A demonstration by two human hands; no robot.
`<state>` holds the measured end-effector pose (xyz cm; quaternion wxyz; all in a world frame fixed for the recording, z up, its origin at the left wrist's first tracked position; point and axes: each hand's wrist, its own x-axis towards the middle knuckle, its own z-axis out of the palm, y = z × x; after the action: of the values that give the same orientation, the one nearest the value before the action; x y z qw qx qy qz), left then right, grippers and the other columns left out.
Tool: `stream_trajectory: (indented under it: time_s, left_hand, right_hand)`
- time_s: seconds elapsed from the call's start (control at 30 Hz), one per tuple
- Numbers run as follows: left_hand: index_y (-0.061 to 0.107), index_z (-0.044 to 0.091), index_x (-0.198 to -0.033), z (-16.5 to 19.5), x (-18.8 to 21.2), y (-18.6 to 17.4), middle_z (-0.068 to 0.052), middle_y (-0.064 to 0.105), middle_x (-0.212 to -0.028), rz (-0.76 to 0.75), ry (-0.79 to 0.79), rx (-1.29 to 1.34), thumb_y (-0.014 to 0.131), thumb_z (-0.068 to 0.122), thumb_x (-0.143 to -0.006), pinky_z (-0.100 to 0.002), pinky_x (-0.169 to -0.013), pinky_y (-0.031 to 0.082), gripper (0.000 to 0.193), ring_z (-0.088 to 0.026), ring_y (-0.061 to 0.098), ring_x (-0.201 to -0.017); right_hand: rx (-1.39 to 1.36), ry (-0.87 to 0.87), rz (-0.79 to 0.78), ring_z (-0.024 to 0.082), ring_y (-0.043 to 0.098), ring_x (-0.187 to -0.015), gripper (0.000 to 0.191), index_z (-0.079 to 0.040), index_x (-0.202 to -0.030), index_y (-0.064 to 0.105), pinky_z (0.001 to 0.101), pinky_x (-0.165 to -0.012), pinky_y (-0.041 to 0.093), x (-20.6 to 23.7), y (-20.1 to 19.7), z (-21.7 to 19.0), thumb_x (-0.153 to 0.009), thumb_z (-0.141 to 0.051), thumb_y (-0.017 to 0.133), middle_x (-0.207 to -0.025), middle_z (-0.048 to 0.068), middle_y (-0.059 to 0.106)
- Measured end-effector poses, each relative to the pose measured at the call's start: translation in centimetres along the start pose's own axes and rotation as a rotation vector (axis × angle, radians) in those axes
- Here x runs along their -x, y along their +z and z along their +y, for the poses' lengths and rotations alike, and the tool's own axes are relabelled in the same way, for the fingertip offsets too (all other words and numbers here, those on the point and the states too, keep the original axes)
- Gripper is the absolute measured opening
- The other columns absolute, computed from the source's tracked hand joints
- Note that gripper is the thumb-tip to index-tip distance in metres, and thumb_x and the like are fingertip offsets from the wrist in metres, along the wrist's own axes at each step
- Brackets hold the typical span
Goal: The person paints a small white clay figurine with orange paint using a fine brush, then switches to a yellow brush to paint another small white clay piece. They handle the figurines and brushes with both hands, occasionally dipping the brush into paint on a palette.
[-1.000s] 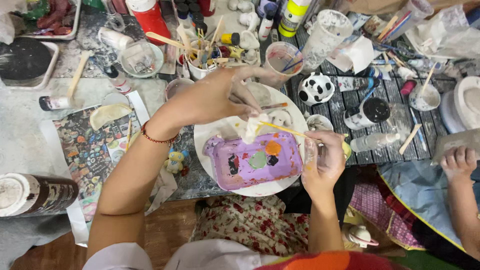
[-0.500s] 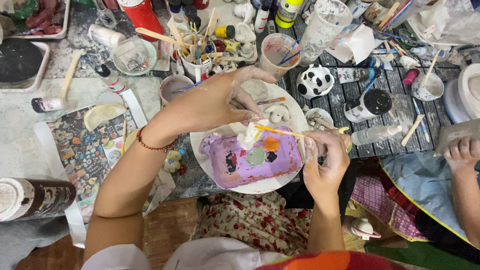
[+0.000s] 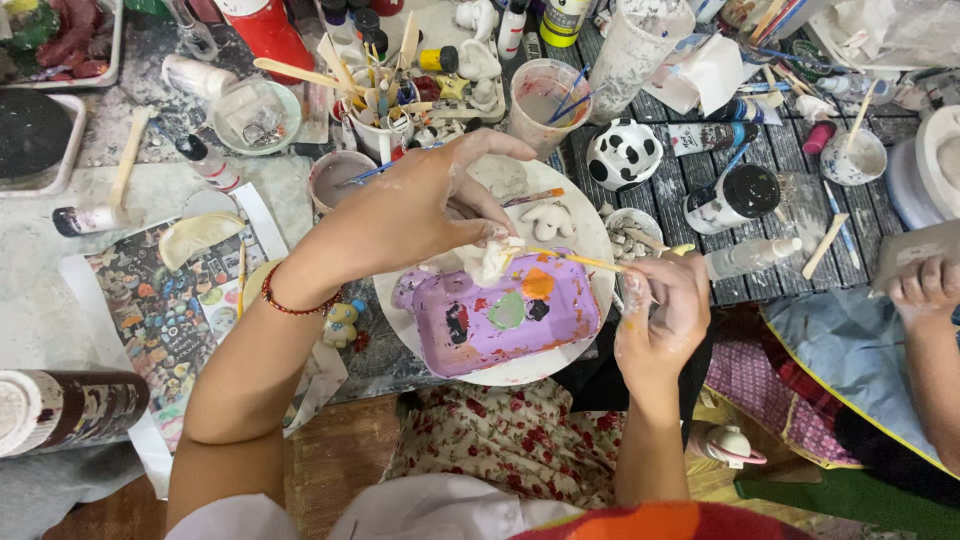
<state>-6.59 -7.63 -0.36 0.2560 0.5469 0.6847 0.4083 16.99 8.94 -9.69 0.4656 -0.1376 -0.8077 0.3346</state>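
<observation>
White clay piece painted over the purple tray

White clay figure (image 3: 488, 262) sits pinched in our left hand (image 3: 420, 205), grip clamped on it, above the purple palette tray (image 3: 505, 315) on the white plate (image 3: 590, 230). Our right hand (image 3: 662, 315) clamps a yellow brush (image 3: 575, 260), tip touching the figure.

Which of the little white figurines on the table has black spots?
The round white cow-like figurine beside the paint-water cup; the others are plain white.

Small white plaster figure (image 3: 490, 258): mostly hidden under the left hand (image 3: 420, 205); shape cannot be told. Brush tip: lost behind that figure. Red cylindrical bottle (image 3: 268, 30): cut off by top edge. Another person's hand (image 3: 925, 285): cropped at right edge.
</observation>
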Motion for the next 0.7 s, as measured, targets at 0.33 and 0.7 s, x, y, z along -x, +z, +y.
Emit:
stream_trajectory:
  time_s: [0.33,0.7]
  left_hand:
    - [0.048,0.012,-0.139,-0.6,-0.5,0.5,-0.005,0.082,-0.094,0.048,0.117,-0.010,0.079,0.006,-0.081,-0.033,-0.093,0.052,0.066,-0.013,0.078,-0.096]
    - [0.047,0.009,-0.135,-1.5,-1.4,1.7,-0.008,0.080,-0.099,0.075,0.060,0.304,0.080,0.002,-0.085,-0.029,-0.081,0.061,0.060,-0.014,0.079,-0.096]
  right_hand:
    - [0.132,-0.042,-0.035,0.018,0.054,-0.089,0.013,-0.003,-0.110,0.066,0.0284,-0.077,0.046,-0.2,0.0,-0.9,-0.098,0.003,0.069,-0.101,0.009,0.061]
    - [0.392,-0.229,0.039,0.025,0.050,-0.090,0.016,-0.003,-0.109,0.067,0.0356,-0.078,0.041,0.8,-0.2,-2.0,-0.096,0.001,0.076,-0.097,0.009,0.058]
